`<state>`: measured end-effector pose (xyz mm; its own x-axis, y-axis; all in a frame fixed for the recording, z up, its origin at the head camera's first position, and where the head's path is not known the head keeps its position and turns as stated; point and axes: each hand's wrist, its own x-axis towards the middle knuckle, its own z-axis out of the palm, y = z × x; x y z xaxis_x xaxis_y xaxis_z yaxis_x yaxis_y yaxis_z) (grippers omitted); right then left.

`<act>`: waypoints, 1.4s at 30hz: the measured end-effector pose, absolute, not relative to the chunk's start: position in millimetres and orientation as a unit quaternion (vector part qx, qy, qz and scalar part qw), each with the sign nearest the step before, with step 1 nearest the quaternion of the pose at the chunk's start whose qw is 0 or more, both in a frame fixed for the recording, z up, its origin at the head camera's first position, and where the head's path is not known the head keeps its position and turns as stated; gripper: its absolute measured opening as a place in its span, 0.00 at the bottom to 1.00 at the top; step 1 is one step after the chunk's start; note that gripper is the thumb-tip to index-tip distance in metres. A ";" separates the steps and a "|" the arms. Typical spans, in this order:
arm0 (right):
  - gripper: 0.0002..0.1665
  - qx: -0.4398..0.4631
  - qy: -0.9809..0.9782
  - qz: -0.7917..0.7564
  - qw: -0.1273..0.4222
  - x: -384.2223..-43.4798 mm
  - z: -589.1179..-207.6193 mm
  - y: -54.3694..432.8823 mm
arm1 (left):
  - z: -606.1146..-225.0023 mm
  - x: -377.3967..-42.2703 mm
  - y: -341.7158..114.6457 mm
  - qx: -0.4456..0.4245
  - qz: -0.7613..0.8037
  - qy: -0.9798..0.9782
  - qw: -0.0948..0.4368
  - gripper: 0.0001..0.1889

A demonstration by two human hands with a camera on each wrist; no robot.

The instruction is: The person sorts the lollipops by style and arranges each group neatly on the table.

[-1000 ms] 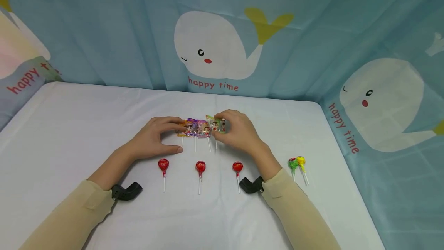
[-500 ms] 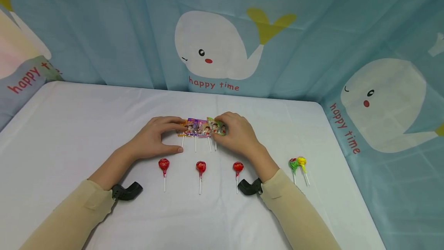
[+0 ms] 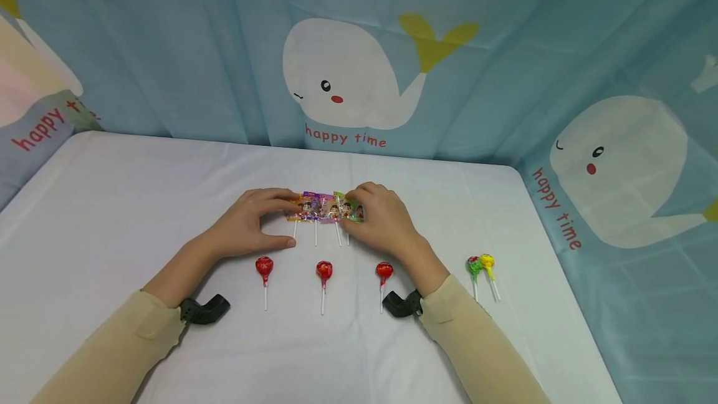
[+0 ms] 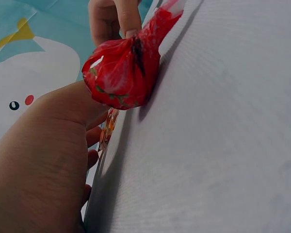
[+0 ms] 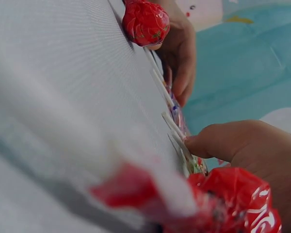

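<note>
In the head view, a row of lollipops in clear printed wrappers lies side by side, white sticks toward me. At its left end my left hand (image 3: 245, 222) rests its fingers on the orange-wrapped lollipop (image 3: 293, 212), thumb spread apart near the stick. Between are a purple-wrapped lollipop (image 3: 311, 206) and a pink-wrapped lollipop (image 3: 331, 207). My right hand (image 3: 383, 217) pinches the green-wrapped lollipop (image 3: 353, 209) at the right end, its wrapper against the pink one. The right wrist view shows the right thumb (image 5: 208, 141) by the sticks.
Nearer me, three red lollipops stand spaced in a line: left red lollipop (image 3: 264, 266), middle red lollipop (image 3: 323, 270), right red lollipop (image 3: 384, 270). A green lollipop (image 3: 473, 264) and yellow lollipop (image 3: 487, 262) lie beside the right forearm. A blue whale-print curtain (image 3: 224, 67) borders the white table (image 3: 140, 204).
My right hand has lowered the green-wrapped lollipop slightly toward me, bringing it level with the row. The left hand has stayed in place.
</note>
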<state>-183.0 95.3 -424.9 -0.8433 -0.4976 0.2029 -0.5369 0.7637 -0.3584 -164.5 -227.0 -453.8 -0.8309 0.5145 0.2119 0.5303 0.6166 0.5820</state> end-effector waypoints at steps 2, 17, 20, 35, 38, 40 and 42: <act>0.26 0.276 -0.938 0.204 0.048 -182.7 -425.3 95.1 | -454.1 -164.5 -227.2 -0.292 -0.328 -0.898 0.013 0.32; 0.27 0.270 -0.938 0.215 0.045 -180.3 -422.2 97.4 | -452.5 -164.8 -226.6 -0.288 -0.350 -0.892 0.008 0.32; 0.26 0.272 -0.936 0.220 0.047 -178.9 -421.7 98.2 | -452.6 -165.9 -226.7 -0.288 -0.360 -0.887 0.006 0.32; 0.29 0.278 -0.928 0.242 0.060 -160.1 -420.5 101.7 | -444.5 -144.0 -233.0 -0.234 -0.444 -0.865 -0.013 0.34; 0.32 0.273 -0.927 0.249 0.062 -155.9 -417.6 102.6 | -443.7 -134.5 -232.5 -0.229 -0.453 -0.861 -0.012 0.33; 0.34 0.268 -0.927 0.256 0.059 -152.9 -415.6 103.2 | -443.6 -127.5 -232.2 -0.226 -0.457 -0.860 -0.013 0.32; 0.35 0.265 -0.926 0.263 0.054 -150.2 -414.4 103.6 | -443.2 -120.2 -232.2 -0.226 -0.461 -0.858 -0.012 0.32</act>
<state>-150.2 103.6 -414.4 -0.8536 -0.4627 0.2393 -0.5194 0.7212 -0.4584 -120.2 -232.2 -443.2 -0.8974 0.3992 0.1879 0.3771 0.4731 0.7962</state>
